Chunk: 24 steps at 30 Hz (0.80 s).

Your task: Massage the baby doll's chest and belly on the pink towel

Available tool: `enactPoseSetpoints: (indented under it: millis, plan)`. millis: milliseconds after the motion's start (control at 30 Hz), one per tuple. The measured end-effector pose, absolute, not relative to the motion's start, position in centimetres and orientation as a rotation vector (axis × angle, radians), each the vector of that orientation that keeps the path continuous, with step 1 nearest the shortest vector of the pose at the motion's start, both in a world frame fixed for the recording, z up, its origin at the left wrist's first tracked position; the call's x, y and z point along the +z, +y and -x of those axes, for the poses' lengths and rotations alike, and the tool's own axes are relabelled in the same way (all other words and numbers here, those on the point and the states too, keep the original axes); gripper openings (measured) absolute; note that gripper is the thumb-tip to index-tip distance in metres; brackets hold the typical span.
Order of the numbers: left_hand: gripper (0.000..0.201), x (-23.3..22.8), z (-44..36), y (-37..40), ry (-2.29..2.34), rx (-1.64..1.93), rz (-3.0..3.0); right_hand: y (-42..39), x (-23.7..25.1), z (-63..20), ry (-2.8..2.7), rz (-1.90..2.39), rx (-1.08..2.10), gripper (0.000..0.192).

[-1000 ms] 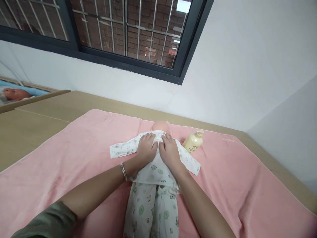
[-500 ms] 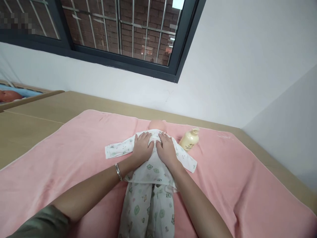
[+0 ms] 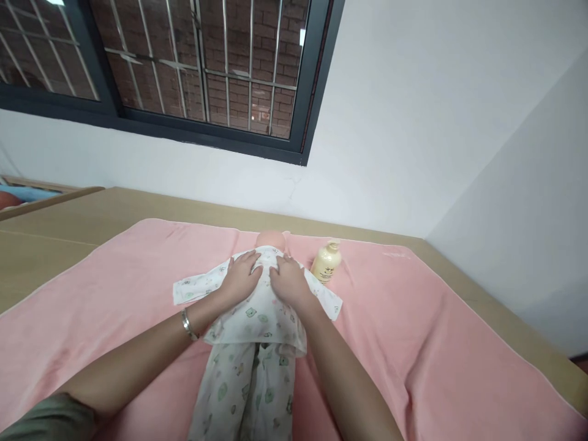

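Well left of the shirt [image 3: 261, 315], bare counter [image 3: 138, 199] is showing past the edge of a pink blanket [image 3: 376, 288]. Left sleeve [image 3: 197, 288] is lying spread out from the shirt, looking flat. Your left hand [image 3: 241, 275] is resting palm-down on the shirt's upper left, fingers loosely spread, not closing round anything; a bracelet [image 3: 187, 324] is circling that wrist. The shirt itself is lying on top of a doll, with the doll's head [image 3: 271, 238] peeking out just beyond the collar and patterned trousers [image 3: 229, 380] running from under the hem toward you. Your right hand [image 3: 289, 280] is mirroring the left on the shirt's upper right: flat, fingers a bit apart, gripping nothing. Can't tell if any fingertip is pinching cloth. Right sleeve [image 3: 328, 300] is slanting away from the shirt, with a pump bottle [image 3: 327, 262] standing just beyond it.

Risks, my judgement: if you're pushing unevenly, the shirt could be bunching or twisting at the collar; if your right hand is swinging wide, the bottle could be tipping, especially on the creased blanket.
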<state>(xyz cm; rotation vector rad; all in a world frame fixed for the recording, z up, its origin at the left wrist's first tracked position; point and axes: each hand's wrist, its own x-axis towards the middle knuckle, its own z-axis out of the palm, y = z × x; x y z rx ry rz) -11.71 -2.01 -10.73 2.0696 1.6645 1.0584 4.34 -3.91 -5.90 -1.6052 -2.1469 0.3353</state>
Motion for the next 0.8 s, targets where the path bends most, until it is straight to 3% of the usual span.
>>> enactPoseSetpoints:
  millis: [200, 400, 600, 800]
  plan:
    - [0.044, -7.1, 10.7, -3.1, 1.164, 1.339, -1.777, -6.6, -1.3, -5.9, -2.131, 1.165, 0.472, 0.045]
    - [0.05, -3.8, 4.3, -2.9, 0.635, 1.2, -1.159, -6.6, 1.8, -11.0, -1.831, 1.42, 0.305, 0.058]
    - [0.079, -1.6, -0.9, -0.1, 0.668, 1.03, -1.016, -5.0, 1.4, -13.7, -1.788, 1.465, 0.303, 0.068]
    - [0.075, -1.2, -1.8, -0.4, 0.588, 0.943, -0.945, -3.8, 0.4, -12.9, -1.768, 1.759, 0.208, 0.06]
